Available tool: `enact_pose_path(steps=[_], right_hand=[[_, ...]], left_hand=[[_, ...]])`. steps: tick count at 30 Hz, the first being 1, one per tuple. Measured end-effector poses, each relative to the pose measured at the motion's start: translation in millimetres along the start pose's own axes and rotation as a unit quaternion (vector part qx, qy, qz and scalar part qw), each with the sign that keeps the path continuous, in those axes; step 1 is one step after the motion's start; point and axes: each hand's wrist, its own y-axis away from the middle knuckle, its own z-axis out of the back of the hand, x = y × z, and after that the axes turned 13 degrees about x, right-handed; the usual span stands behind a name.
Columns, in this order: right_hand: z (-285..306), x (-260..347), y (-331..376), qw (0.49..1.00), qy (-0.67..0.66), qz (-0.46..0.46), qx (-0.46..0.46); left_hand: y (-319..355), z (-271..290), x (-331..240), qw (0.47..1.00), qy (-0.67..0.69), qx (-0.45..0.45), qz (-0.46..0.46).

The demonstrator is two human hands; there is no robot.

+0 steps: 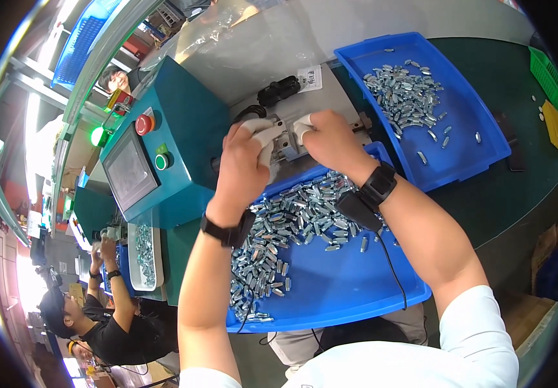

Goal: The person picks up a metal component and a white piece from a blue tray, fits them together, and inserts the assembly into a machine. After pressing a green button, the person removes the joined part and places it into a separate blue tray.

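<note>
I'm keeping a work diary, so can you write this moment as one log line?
left hand: at metal fixture | right hand: at fixture | near blue tray: small metal parts

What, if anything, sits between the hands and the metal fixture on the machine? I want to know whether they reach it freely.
Nothing visible does. The left hand and right hand are already at the metal fixture, fingertips on or right beside it. The near blue tray of small metal parts lies below the wrists, not between hands and fixture.
</note>
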Motion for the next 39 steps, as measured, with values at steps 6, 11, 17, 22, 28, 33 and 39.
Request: enact_pose_path(steps=[6, 11, 17, 22, 28, 33, 39], right_hand=[[-9.2, -3.7, -1.3, 0.988, -0.117, 0.014, 0.095], [-21.3, -0.1, -2.1, 0.975, -0.166, 0.02, 0.148], [-16.3, 3.5, 0.1, 0.969, -0.181, 0.039, 0.165], [-17.4, 1.3, 0.7, 0.963, -0.202, 0.044, 0.171], [-14.1, 13.2, 4.3, 0.962, -0.193, 0.035, 0.188], [-16.6, 7.0, 4.4, 0.963, -0.207, 0.03, 0.172], [-13.9, 9.2, 3.4, 0.966, -0.192, 0.027, 0.171]], left_hand=[[65.2, 11.6, -66.3, 0.98, 0.148, -0.045, 0.124], [88.8, 6.1, -68.2, 0.964, 0.208, 0.047, 0.157], [97.3, -3.3, -59.1, 0.957, 0.196, 0.133, 0.17], [99.3, -7.1, -55.3, 0.953, 0.201, 0.145, 0.176], [103.7, -9.0, -53.0, 0.956, 0.18, 0.157, 0.169], [101.9, -11.2, -55.1, 0.957, 0.184, 0.157, 0.161], [101.3, -12.6, -53.1, 0.955, 0.192, 0.152, 0.164]])
